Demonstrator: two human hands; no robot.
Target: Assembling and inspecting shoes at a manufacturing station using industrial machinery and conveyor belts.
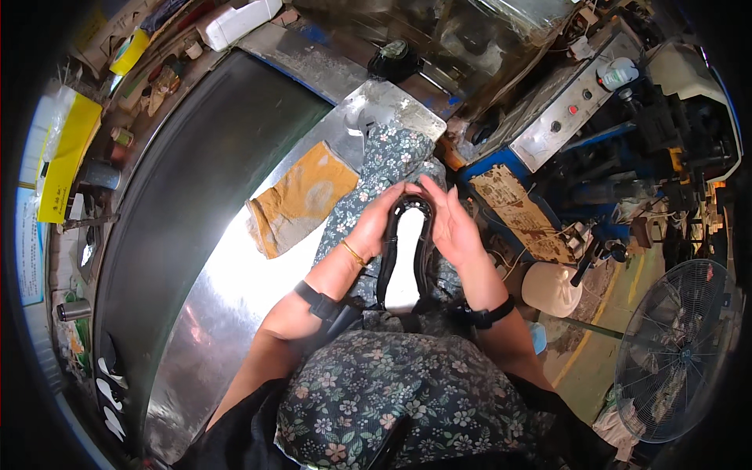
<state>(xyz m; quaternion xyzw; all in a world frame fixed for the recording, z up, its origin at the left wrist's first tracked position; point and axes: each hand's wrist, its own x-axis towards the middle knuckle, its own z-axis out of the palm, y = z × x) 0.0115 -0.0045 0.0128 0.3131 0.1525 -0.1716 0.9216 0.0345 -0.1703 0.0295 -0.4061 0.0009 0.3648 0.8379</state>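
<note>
Both my hands hold a black shoe with a white insole (406,258), its toe pointing away from me, over a metal work table (235,290). My left hand (377,223) grips the shoe's left side near the toe. My right hand (453,223) wraps the right side, fingers curled over the toe edge. A floral cloth (392,160) lies on the table under the shoe. I wear a floral apron (392,399) and black wrist straps.
An orange stained rag (301,200) lies on the table to the left. A dark conveyor belt (188,188) curves along the left side. A machine with a control panel (572,117) stands at right, a floor fan (677,345) lower right, a white jug (552,290) beside it.
</note>
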